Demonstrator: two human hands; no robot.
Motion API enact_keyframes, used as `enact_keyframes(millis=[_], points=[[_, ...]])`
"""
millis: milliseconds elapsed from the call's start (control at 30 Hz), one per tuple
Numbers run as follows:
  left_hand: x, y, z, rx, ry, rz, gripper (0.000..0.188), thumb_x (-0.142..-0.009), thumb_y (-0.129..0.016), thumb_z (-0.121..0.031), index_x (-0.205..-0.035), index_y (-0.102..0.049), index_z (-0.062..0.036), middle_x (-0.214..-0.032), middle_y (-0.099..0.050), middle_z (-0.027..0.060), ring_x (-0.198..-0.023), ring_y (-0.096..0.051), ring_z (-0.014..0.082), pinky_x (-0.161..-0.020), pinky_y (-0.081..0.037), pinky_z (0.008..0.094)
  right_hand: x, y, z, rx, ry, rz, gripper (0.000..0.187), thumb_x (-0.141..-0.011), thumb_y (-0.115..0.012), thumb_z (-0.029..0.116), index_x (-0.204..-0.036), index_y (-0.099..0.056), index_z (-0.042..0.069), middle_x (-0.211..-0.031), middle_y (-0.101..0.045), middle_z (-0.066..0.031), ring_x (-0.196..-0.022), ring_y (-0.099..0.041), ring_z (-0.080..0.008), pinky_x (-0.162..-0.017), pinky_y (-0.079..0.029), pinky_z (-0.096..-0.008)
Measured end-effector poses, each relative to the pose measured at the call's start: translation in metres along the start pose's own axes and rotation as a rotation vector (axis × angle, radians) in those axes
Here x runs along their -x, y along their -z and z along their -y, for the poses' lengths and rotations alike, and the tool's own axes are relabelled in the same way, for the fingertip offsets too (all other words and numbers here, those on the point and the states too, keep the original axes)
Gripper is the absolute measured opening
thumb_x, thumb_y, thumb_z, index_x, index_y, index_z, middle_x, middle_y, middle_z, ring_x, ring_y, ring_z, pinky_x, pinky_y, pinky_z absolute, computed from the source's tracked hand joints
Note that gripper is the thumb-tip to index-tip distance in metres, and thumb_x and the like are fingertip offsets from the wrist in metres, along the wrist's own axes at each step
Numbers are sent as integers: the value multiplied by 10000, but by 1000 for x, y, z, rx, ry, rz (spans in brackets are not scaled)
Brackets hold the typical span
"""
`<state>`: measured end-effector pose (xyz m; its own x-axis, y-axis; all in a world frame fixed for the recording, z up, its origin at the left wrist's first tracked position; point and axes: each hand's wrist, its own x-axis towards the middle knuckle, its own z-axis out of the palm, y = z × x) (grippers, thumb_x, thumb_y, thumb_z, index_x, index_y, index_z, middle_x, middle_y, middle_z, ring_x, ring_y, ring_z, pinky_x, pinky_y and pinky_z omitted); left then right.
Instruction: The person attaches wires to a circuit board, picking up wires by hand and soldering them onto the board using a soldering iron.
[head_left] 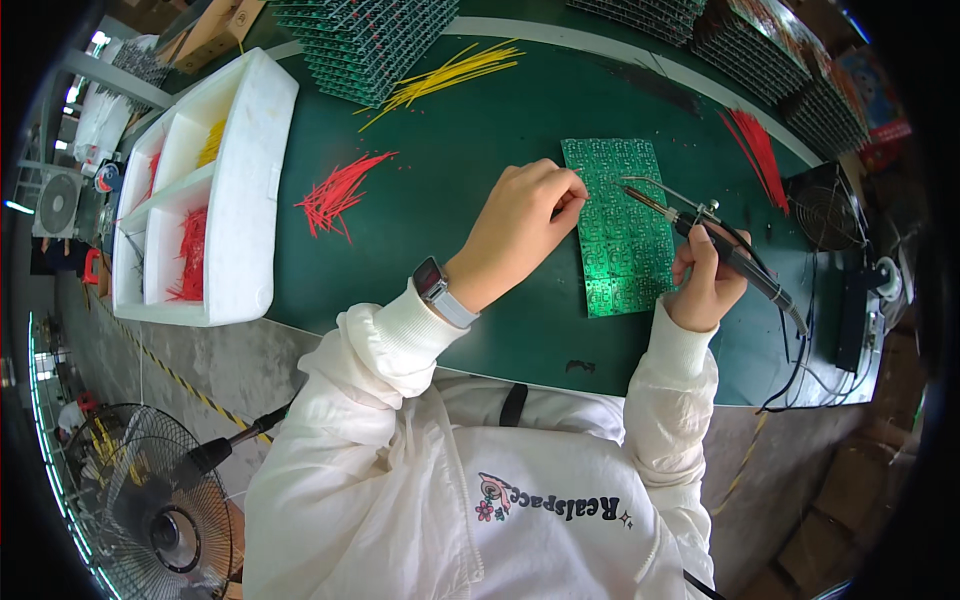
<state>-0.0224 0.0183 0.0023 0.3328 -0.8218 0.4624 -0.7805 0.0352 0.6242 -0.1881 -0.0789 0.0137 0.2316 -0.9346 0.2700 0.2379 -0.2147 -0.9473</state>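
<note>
A green circuit board panel point(620, 240) lies flat on the green tabletop in front of me. My right hand point(705, 285) is closed around the black handle of a soldering iron point(740, 258). A thin curved metal feed tube is clamped to the iron, and both tips point left over the panel's upper part. My left hand point(525, 225) is at the panel's left edge, thumb and forefinger pinched together. Whatever those fingers hold, if anything, is too small to make out. To the left of that hand lies a loose pile of short red wires point(342, 193).
At the left stands a white foam box point(262, 190) with red and yellow wires in its compartments. Yellow wires point(440, 80) lie at the back beside stacked circuit boards point(365, 45). More red wires point(755, 155) and a small black fan point(825, 210) are at the right, near trailing cables.
</note>
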Motion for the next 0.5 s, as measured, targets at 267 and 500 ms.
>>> enact_keyframes(millis=[267,500], points=[[4,0,3,23,40,10,108,-726,-681,-5,-799,-614,-48,-737,-610,35,-617,-586,165,-624,-428,277,10,-1,-5,56,-16,36,183,-783,-649,69,-849,-503,-18,-649,-513,-54,-446,-445,-69,-398,-352,-183],[4,-2,5,24,10,-30,114,-722,-688,-12,-814,-639,-57,-762,-615,31,-627,-579,162,-625,-425,276,10,-1,-5,73,-37,55,173,-779,-647,63,-838,-505,-17,-647,-511,-52,-447,-439,-70,-396,-345,-187]])
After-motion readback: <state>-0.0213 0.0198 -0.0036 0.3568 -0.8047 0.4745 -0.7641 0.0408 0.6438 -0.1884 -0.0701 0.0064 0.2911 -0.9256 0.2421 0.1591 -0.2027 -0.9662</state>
